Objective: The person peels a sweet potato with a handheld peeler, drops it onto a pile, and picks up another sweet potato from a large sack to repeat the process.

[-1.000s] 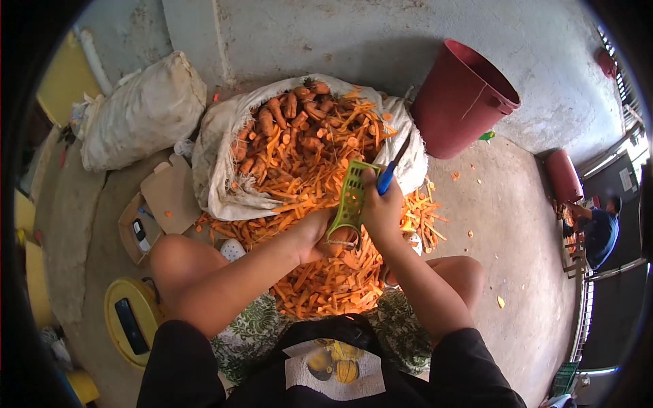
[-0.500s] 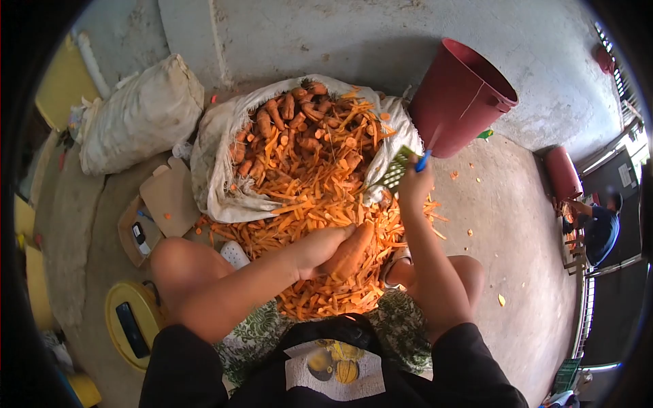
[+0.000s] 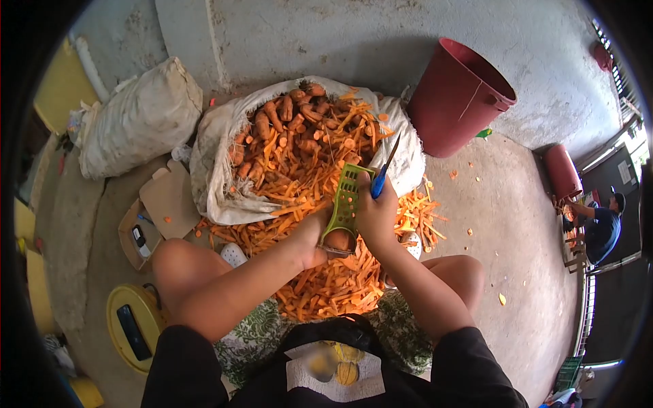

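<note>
My left hand (image 3: 310, 239) is closed around a thick orange carrot (image 3: 339, 239), held low over the heap of strips. In my right hand (image 3: 378, 216) is a green perforated peeler (image 3: 346, 194), its wide open end against the carrot. A knife (image 3: 379, 180) with a blue handle is also gripped in that hand, its blade pointing up and away. Beneath both hands lies a pile of orange strips (image 3: 333, 294). Just beyond, an open white sack (image 3: 211, 180) holds whole carrots (image 3: 275, 112) and more strips. The fingers partly hide the carrot.
A tall red bin (image 3: 456, 102) stands by the wall behind the sack. A full white sack (image 3: 143, 119), an open cardboard box (image 3: 170, 197) and a yellow lid with a phone (image 3: 115, 340) are to the left. Another person (image 3: 602, 231) works at far right near a red container (image 3: 562, 171).
My right hand has come in from the right and brought the peeler down onto the carrot. The knife now points upward. My left hand has turned the carrot slightly.
</note>
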Demonstrator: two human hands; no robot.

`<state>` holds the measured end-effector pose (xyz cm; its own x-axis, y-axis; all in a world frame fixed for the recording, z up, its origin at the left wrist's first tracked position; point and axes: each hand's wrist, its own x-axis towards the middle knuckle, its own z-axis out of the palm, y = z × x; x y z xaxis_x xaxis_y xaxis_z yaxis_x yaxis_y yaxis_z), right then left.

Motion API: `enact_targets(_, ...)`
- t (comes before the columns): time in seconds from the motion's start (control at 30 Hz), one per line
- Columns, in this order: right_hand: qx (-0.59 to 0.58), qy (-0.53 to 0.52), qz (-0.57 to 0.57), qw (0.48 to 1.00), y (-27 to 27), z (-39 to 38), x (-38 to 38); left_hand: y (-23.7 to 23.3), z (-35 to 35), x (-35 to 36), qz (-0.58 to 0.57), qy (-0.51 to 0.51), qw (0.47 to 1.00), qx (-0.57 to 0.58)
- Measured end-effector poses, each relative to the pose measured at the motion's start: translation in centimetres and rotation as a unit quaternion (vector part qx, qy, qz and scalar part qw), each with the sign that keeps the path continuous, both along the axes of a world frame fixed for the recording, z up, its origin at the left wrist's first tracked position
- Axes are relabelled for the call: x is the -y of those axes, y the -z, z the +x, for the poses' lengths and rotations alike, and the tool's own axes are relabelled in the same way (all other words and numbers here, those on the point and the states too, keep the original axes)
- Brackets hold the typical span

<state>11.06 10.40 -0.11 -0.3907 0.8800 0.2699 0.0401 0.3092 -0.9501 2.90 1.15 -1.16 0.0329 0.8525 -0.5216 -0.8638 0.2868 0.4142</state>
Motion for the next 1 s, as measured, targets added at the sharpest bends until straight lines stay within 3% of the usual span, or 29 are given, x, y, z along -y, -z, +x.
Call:
enact_targets(0.13,0.027,0.009,-0.016,0.999,-0.9,0.3,0.4,-0.2,0.1,0.0,-0.010,0.015,1.000,-0.012)
enact_targets(0.2,0.061,0.046,0.081,0.994,-0.7,0.4,-0.1,0.9,-0.1,0.3,0.070,0.074,0.993,-0.058)
enact_targets(0.3,0.118,0.126,-0.058,0.983,-0.5,1.0,-4.1,-0.4,0.8,1.2,0.015,0.130,0.987,-0.093)
enact_targets(0.37,0.172,0.224,0.010,0.959,1.6,1.9,-8.4,-0.7,1.7,1.6,0.011,0.138,0.984,-0.112)
enact_targets(0.4,0.048,0.221,-0.067,0.972,2.5,2.2,-9.8,-1.0,2.0,1.7,0.006,0.145,0.981,-0.131)
enact_targets(0.47,0.027,0.211,-0.064,0.975,1.5,2.3,-9.8,-1.7,1.3,1.5,0.018,0.137,0.985,-0.105)
enact_targets(0.53,-0.064,0.140,-0.129,0.980,-0.3,1.6,-7.3,-0.8,0.0,1.1,0.042,0.105,0.993,-0.023)
enact_targets(0.57,-0.041,0.117,-0.165,0.979,-2.5,1.2,-4.8,-1.4,0.0,1.2,0.021,0.076,0.996,-0.039)
enact_targets(0.73,-0.010,-0.027,-0.084,0.996,-2.5,0.4,0.7,-0.4,-0.2,0.7,0.060,0.022,0.998,-0.025)
enact_targets(0.8,-0.002,-0.011,0.020,1.000,-0.8,0.1,0.9,-0.4,0.1,0.6,0.074,0.010,0.997,0.013)
enact_targets(0.93,0.023,0.019,0.058,0.998,-1.3,0.1,0.8,-1.5,0.5,0.5,-0.019,-0.011,1.000,0.000)
enact_targets(1.0,0.053,0.041,0.094,0.993,-1.3,0.3,0.7,-0.3,-0.2,0.6,0.029,0.028,0.999,-0.011)
